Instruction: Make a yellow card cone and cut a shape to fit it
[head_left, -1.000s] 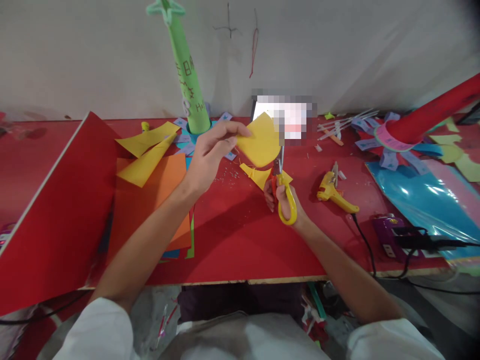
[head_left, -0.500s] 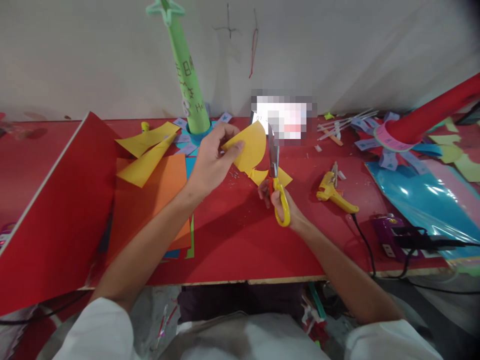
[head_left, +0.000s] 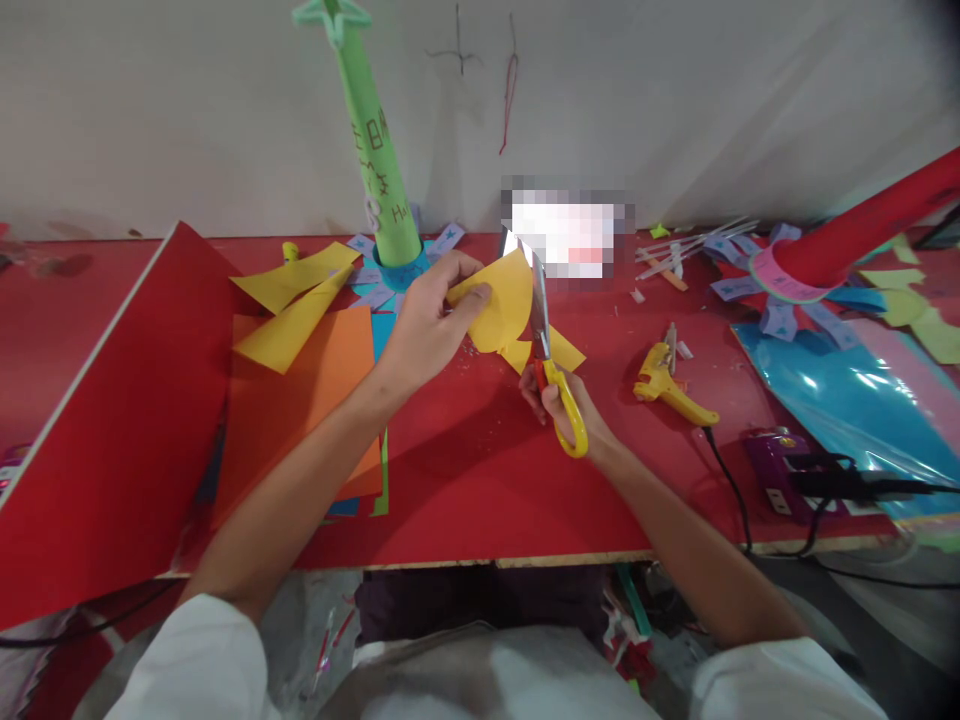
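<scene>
My left hand (head_left: 437, 318) pinches a rounded piece of yellow paper (head_left: 504, 302) between thumb and fingers, above the red table. Yellow-and-red-handled scissors (head_left: 541, 315) are gripped in my right hand (head_left: 564, 402), their blades at the right edge of that paper. Just beneath the blades is a yellow paper offcut (head_left: 559, 352); whether it is still joined to the held piece I cannot tell. To the left, folded yellow paper (head_left: 300, 315) rests on orange sheets (head_left: 300, 420).
A green paper tube (head_left: 379, 165) stands at the back. Right of my hands lie a yellow glue gun (head_left: 667, 385) with its cord, a purple box (head_left: 780, 470) and blue film (head_left: 847, 400). A red board (head_left: 127, 430) leans at left. A red tube (head_left: 862, 220) slants at far right.
The scissors have tilted, their blades moving slightly left against the paper's edge and their handles slightly right. My left hand stays nearly still with the paper.
</scene>
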